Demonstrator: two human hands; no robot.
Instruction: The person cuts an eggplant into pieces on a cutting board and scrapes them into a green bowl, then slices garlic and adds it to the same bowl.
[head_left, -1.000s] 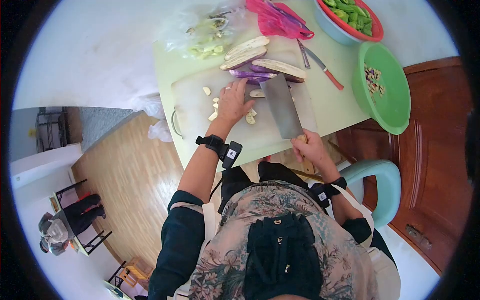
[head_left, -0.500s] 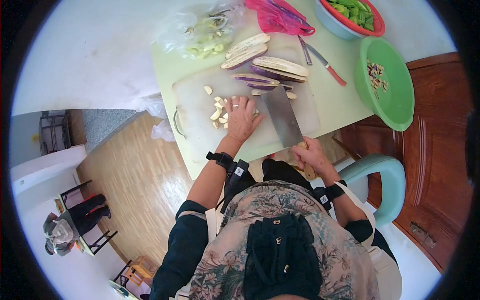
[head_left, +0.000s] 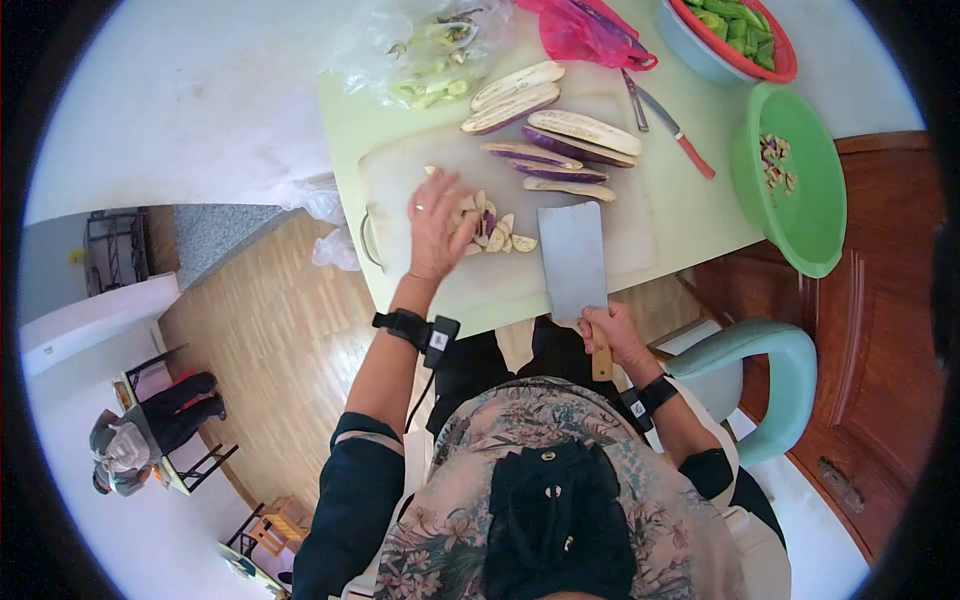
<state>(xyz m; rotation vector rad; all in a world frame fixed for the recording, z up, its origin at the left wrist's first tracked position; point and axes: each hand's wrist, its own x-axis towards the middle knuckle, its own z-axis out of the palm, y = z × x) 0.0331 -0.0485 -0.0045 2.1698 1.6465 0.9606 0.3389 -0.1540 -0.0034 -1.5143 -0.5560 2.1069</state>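
My right hand (head_left: pixel 617 333) grips the wooden handle of a cleaver (head_left: pixel 573 260), its broad blade lying flat over the near side of the white cutting board (head_left: pixel 625 240). My left hand (head_left: pixel 437 235) is open, fingers spread, at the left edge of a small heap of cut eggplant pieces (head_left: pixel 495 235). One more piece shows just beyond its fingertips. Farther back on the board lie long peeled-looking eggplant lengths with purple skin beneath: a pair of eggplant halves (head_left: pixel 513 106) at the left and several eggplant strips (head_left: pixel 583 138) behind the blade.
A green basin (head_left: pixel 795 230) with eggplant pieces stands at the right. Behind it is a red basket (head_left: pixel 790 62) of green vegetables. A red-handled knife (head_left: pixel 690 150), pink bag (head_left: pixel 570 35) and clear bag (head_left: pixel 420 50) lie on the table. A chair (head_left: pixel 790 390) is at right; a person (head_left: pixel 135 440) stands far left.
My left hand has moved left off the pieces and spread its fingers, and the pieces now sit farther right, gathered together. The cleaver has swung from a slant to nearly straight, away from the eggplant strips.
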